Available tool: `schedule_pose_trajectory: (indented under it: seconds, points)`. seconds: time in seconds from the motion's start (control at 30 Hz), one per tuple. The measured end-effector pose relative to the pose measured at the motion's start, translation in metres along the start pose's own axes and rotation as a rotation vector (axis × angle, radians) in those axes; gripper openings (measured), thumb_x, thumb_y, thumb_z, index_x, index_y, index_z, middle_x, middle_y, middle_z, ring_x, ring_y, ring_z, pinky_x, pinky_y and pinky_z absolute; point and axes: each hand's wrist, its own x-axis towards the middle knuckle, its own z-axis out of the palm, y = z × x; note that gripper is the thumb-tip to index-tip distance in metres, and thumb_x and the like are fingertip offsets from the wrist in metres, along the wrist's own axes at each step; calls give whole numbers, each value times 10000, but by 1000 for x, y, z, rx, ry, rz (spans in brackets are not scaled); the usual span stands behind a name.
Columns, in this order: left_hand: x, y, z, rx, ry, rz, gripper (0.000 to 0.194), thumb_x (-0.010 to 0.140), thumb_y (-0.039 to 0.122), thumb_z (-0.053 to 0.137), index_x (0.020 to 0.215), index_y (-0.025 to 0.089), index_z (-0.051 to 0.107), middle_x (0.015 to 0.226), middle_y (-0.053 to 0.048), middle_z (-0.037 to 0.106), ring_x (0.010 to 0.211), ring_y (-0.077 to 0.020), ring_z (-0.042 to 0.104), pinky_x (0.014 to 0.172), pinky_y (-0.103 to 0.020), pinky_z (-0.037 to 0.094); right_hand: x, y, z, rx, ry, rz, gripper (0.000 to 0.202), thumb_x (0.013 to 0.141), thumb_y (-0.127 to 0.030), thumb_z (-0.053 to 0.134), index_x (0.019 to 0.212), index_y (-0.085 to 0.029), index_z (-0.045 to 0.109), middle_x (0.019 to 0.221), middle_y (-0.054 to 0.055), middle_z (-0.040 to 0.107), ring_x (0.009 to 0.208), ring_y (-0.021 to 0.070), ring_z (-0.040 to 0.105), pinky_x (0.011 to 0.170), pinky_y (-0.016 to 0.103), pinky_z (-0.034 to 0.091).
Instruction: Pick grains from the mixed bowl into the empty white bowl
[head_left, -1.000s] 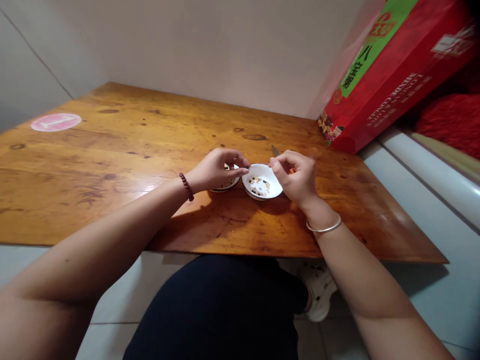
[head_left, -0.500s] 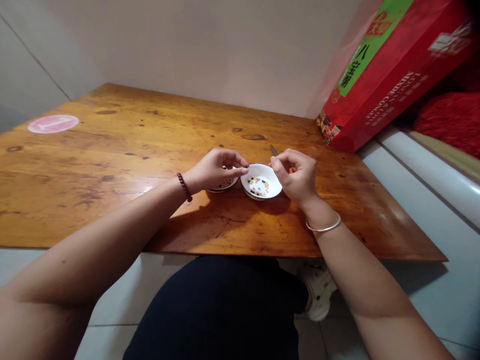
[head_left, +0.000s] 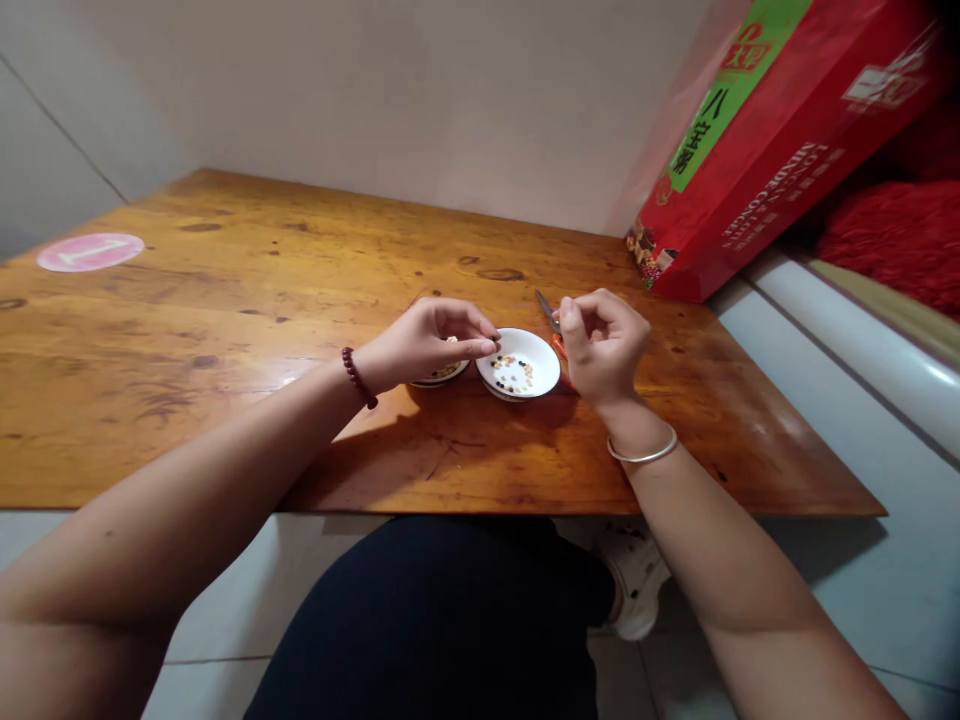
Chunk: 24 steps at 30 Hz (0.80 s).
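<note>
My left hand [head_left: 454, 335] pinches a small dark bean [head_left: 494, 341] between thumb and fingertips, at the left rim of a white bowl [head_left: 536, 350]. Inside that bowl lie several black and pale beans or grains [head_left: 514, 374]. A second bowl [head_left: 442, 378] stands under my left hand, mostly covered by it, with more mixed grains in it. My right hand [head_left: 607, 345] hovers at the bowl's right side, fingers curled and thumb pressed to them; whatever it may hold is hidden. Behind it are scissors [head_left: 548, 310] with orange handles, partly covered by the hand.
The wooden table [head_left: 300, 270] has a pink number sticker [head_left: 90, 252] at far left. A large red gift box [head_left: 765, 180] stands at the back right, beside a red furry cloth [head_left: 892, 245]. The wall runs along the table's back edge.
My right hand has moved a little right, away from the bowl, so more of the scissors shows. My left hand keeps its pinch near the bowl rim. The view has shifted slightly.
</note>
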Motion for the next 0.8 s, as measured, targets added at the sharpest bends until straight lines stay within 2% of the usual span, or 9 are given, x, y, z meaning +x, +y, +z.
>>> schedule_pose_trajectory:
  seconds: [0.1, 0.37, 0.47, 0.67, 0.8]
  points:
    - [-3, 6, 3, -73, -36, 5, 475, 649, 531, 891, 872, 153, 709, 878, -82, 766, 839, -193, 732, 794, -324, 603, 1, 1, -1, -54, 50, -2, 351, 965, -406, 572, 664, -226, 567, 612, -9, 561, 582, 130, 515, 574, 308, 383]
    - [-8, 16, 6, -122, -36, -25, 519, 575, 587, 917, 813, 173, 712, 835, -76, 768, 789, -199, 734, 763, -324, 607, 1, -3, -2, -114, 19, -22, 372, 970, -434, 547, 656, -235, 572, 595, -10, 549, 544, 123, 474, 543, 305, 372]
    - [-9, 16, 7, -124, -30, -42, 538, 563, 605, 915, 833, 184, 717, 856, -76, 770, 826, -215, 739, 747, -326, 605, 1, -3, -1, -135, 13, -10, 386, 970, -457, 537, 654, -236, 573, 597, -6, 543, 543, 125, 470, 542, 308, 372]
    - [-9, 16, 8, -111, -22, -42, 508, 616, 573, 901, 885, 179, 725, 890, -87, 768, 905, -235, 739, 765, -334, 607, 0, -5, -2, -92, 22, 17, 377, 967, -448, 553, 657, -234, 567, 626, 2, 555, 580, 137, 493, 584, 325, 397]
    - [-6, 13, 8, -86, 60, -33, 452, 674, 521, 885, 902, 159, 739, 929, -88, 775, 906, -209, 734, 825, -335, 604, -1, -6, -3, -71, 48, 15, 368, 968, -446, 553, 665, -237, 563, 638, 5, 557, 594, 141, 502, 597, 331, 406]
